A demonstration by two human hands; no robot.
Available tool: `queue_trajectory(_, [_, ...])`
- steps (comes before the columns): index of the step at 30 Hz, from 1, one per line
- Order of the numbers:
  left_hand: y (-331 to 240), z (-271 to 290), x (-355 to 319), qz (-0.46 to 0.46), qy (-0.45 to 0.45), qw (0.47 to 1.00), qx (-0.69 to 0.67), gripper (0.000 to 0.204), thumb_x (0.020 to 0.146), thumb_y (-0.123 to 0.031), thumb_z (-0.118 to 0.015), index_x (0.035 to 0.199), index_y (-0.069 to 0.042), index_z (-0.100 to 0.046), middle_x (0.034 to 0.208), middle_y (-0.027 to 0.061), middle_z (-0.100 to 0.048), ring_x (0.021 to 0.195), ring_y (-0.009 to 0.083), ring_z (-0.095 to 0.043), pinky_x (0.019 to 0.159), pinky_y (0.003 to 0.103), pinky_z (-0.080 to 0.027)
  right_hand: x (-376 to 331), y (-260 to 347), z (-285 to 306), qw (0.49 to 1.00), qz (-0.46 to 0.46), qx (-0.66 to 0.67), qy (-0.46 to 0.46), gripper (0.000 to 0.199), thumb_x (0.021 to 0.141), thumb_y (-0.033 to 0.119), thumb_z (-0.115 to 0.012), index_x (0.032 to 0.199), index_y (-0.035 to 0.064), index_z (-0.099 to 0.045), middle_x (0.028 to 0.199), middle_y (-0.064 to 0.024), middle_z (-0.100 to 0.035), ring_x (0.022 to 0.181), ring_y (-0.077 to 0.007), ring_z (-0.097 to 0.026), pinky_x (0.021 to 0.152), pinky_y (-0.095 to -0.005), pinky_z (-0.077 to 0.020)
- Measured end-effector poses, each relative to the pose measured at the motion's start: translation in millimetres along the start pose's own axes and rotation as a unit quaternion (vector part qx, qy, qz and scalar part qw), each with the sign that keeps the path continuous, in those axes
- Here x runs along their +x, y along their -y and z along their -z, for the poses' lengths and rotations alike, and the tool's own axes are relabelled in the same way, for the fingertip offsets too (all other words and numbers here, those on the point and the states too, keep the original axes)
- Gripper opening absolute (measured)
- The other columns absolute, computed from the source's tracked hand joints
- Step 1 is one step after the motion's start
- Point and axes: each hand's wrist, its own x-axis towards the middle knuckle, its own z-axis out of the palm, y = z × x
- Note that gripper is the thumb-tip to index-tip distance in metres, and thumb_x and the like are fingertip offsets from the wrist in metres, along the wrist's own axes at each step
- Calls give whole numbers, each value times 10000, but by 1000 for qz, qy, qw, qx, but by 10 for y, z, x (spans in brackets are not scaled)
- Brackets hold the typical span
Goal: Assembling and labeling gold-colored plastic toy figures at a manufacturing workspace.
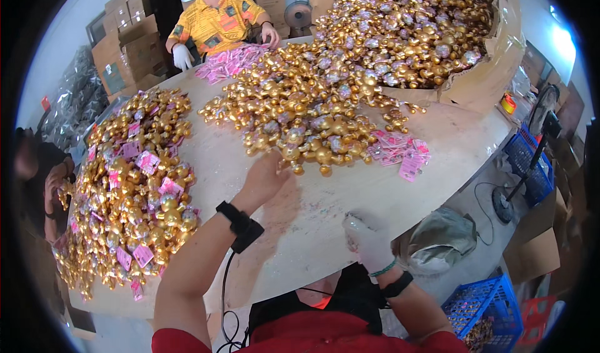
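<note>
My left hand (pixel 265 176) is stretched out to the near edge of the middle heap of gold ornaments (pixel 300 118), fingers curled down over one or two pieces at the rim of the pile. They look closed on something small and gold, but the hand hides the piece itself, so I cannot tell for sure whether it is gripped or only touched. My right hand (pixel 369 239), in a white glove, is drawn back close to my body over the bare table (pixel 325 203). It is loosely fisted, and whether it holds anything I cannot tell; the frame is blurred there.

As I judge it, the step is picking a single ornament off the heap. To do that well I would take the piece lying loosest at the edge and lift rather than drag, since these knobby shapes seem likely to hook on each other and pull neighbours off the pile. The gloved hand should wait near the pink tags (pixel 400 150) lying just beside the heap on the right, ready to receive.

On my left sits a second pile of gold ornaments with pink tags on them (pixel 131 184), well apart from the untagged heap; I would keep the two from mixing. A torn cardboard box (pixel 481 81) spills more ornaments at the far right. Across the table a person in a yellow patterned shirt (pixel 215 21) works with a gloved hand (pixel 182 57) beside another spread of pink tags (pixel 228 62).
</note>
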Motion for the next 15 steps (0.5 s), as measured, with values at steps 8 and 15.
queue_trajectory(8, [-119,-358,445,166,-77,983,-35,541,793,-358,-712,1019,79,-487,905,242,-638,864,394,-629,734,459,-509,-24,-24,118,998,39,-15,49,135,889,86,-577,937,-23,-640,673,-1,-546,559,-74,-496,505,-230,-394])
queue_trajectory(15, [-27,-234,401,218,-23,864,-454,272,865,-238,-675,973,-7,-578,792,58,-630,676,153,-628,541,248,-479,-36,-49,132,999,36,-16,37,200,894,131,-593,1028,-7,-648,705,25,-535,599,-47,-474,529,-215,-391])
